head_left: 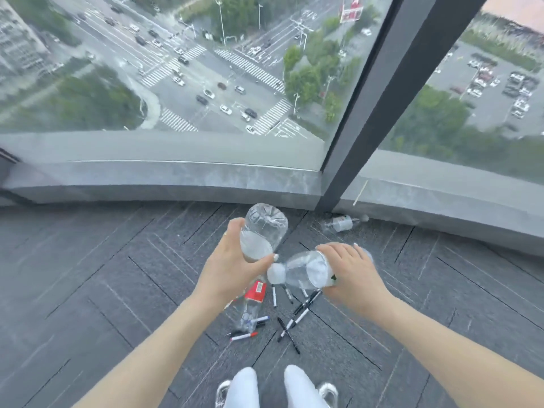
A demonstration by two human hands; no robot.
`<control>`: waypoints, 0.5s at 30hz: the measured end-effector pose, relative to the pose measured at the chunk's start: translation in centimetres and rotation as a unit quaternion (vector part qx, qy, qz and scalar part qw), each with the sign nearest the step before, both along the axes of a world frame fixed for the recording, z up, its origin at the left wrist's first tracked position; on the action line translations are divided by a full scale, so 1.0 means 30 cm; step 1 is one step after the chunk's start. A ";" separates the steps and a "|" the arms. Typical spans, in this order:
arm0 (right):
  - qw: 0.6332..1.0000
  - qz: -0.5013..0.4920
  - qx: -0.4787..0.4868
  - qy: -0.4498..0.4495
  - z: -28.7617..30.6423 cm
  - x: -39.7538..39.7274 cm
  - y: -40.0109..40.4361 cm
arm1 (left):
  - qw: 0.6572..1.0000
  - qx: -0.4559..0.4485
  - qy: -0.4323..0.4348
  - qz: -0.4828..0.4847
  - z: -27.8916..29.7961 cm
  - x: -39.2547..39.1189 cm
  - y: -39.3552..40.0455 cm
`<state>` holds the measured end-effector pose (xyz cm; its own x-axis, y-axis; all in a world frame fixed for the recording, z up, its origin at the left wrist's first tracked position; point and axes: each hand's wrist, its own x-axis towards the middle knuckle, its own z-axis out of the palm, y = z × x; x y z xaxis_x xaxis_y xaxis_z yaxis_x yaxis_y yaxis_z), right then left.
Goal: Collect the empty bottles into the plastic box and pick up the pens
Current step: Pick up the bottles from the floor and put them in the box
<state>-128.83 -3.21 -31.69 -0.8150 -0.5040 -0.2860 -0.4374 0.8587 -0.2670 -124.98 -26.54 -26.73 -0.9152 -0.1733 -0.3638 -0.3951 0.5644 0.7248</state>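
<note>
My left hand (pixel 232 267) grips a clear empty bottle (pixel 265 228) with its base pointing away from me. My right hand (pixel 350 272) holds a second clear bottle (pixel 306 270) sideways, its white cap (pixel 276 273) pointing left. Below my hands a red-labelled bottle (pixel 253 301) lies on the floor. Several marker pens (pixel 290 322) are scattered beside it, and a red pen (pixel 244 336) lies nearest me. Another bottle with a white label (pixel 343 223) lies by the window base. No plastic box is in view.
Dark carpet tiles (pixel 103 290) cover the floor. A grey stone sill (pixel 176 184) and a floor-to-ceiling window with a dark mullion (pixel 382 98) stand just ahead. My white trouser legs and shoes (pixel 282 390) show at the bottom edge.
</note>
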 end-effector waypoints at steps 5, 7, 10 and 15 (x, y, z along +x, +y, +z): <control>0.999 0.002 -0.034 -0.009 0.382 -0.023 -0.198 | 0.992 0.039 0.015 0.121 0.349 0.140 -0.123; 0.998 0.015 -0.055 -0.005 0.511 -0.019 -0.267 | 0.985 0.043 0.035 0.165 0.490 0.201 -0.162; 0.995 0.030 -0.096 -0.003 0.694 0.004 -0.371 | 0.970 0.053 0.060 0.228 0.667 0.302 -0.205; 0.981 0.061 -0.178 -0.047 0.984 0.130 -0.509 | 0.934 0.053 0.093 0.340 0.901 0.513 -0.235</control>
